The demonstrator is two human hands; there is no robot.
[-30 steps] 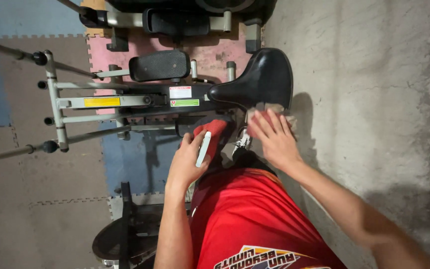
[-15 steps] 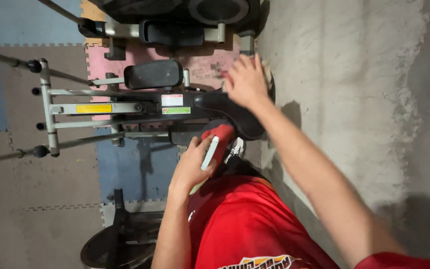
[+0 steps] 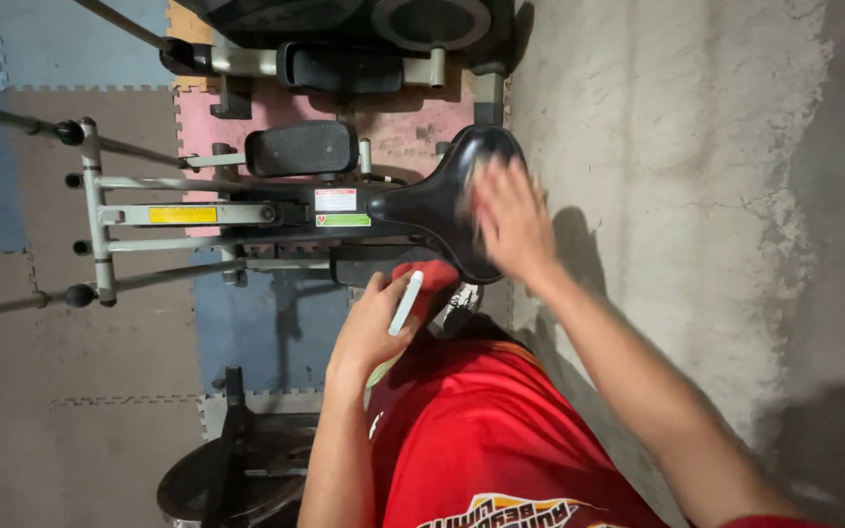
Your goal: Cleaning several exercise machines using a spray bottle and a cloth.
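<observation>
My right hand (image 3: 509,223) lies flat on the black bike seat (image 3: 442,200) at centre frame, fingers spread open and motion-blurred. I can't tell whether there's a cloth under the palm. My left hand (image 3: 376,328), just below the seat, is closed around a slim white bottle-like thing (image 3: 406,303) with something red (image 3: 429,279) right behind it, probably a cap or rag, hard to say.

Step in hand, as I read it: wiping down the seat top, right hand doing the rubbing while the left keeps the bottle ready. The next move likely calls for sweeping the palm along the seat toward its narrow nose at left, pressing evenly and keeping the bottle off the grey frame (image 3: 188,213).

Versus half a second ago, the right hand has slid down from the seat's upper edge onto its wide rear part. A second ago it sat lower, beside the left hand near the red thing — so it went up and is now coming back across. Left hand has barely shifted. Foam floor tiles (image 3: 12,196) fill the left of the frame, a bare concrete wall (image 3: 696,147) the right, and a weight plate (image 3: 227,479) sits lower left.
</observation>
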